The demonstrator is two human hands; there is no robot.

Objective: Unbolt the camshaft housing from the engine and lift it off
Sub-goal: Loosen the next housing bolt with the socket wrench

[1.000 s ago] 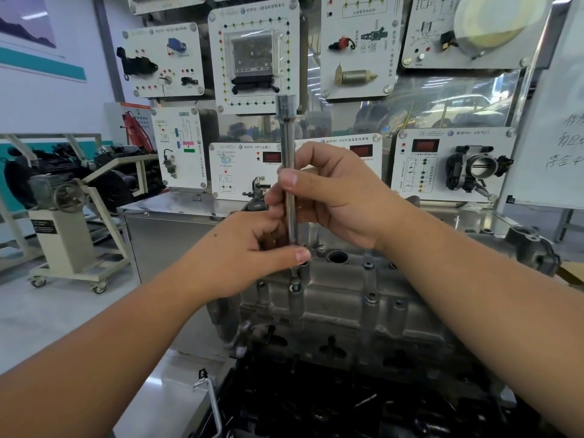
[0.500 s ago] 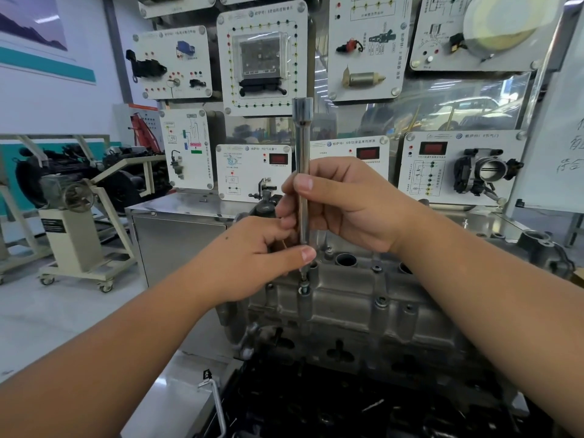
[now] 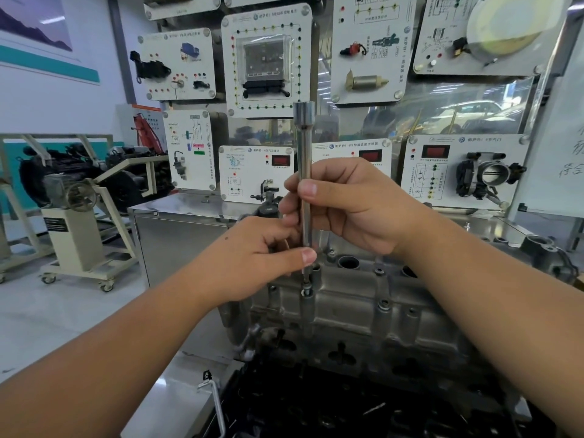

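Two hands meet over the grey camshaft housing (image 3: pixel 363 298), which sits bolted on the engine (image 3: pixel 347 406) at the near middle of the view. One long socket extension (image 3: pixel 305 172) stands upright on a bolt (image 3: pixel 307 290) near the housing's left end. The right hand (image 3: pixel 350 203) grips the shaft at mid-height, thumb across the front; the left hand (image 3: pixel 252 263) pinches it lower down, just above the bolt. Behind the engine stands a steel cabinet (image 3: pixel 180 245) on a pale glossy floor (image 3: pixel 47 311), and above it a wall of white training panels (image 3: pixel 265 61), at least nine, several cut off by the top edge. One other engine on a wheeled stand (image 3: pixel 76 241) is at the far left. A whiteboard (image 3: pixel 565 147) at the right edge is only partly seen, its writing unreadable. The engine's lower part is dark and hard to make out.
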